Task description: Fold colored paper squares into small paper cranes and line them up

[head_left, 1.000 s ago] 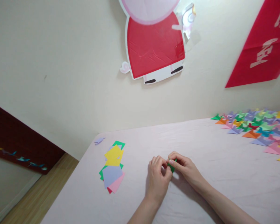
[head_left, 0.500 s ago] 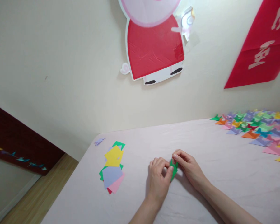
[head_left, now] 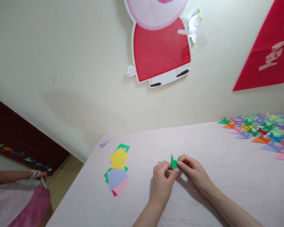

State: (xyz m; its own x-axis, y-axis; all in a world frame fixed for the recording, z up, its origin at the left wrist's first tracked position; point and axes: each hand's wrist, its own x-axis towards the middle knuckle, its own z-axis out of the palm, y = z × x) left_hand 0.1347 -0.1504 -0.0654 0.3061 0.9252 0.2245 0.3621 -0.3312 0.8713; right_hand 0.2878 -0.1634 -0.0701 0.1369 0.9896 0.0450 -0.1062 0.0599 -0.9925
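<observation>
A small folded green paper piece (head_left: 174, 161) with two upward points stands between my hands, just above the pale pink tabletop (head_left: 203, 195). My left hand (head_left: 162, 184) pinches its lower left side with curled fingers. From the right, my right hand (head_left: 194, 171) grips the piece with thumb and fingertips pressed together. Both forearms reach in from the bottom edge.
A loose stack of coloured paper squares (head_left: 117, 170) lies left of my hands, with a small lilac folded piece (head_left: 104, 143) near the table's back corner. Several folded paper figures (head_left: 262, 132) cover the far right. Another person in pink (head_left: 19, 198) is at the lower left.
The green piece has turned from lying tilted low to standing upright with its points up. A person in pink has come into view at the lower left. The camera shifted slightly.
</observation>
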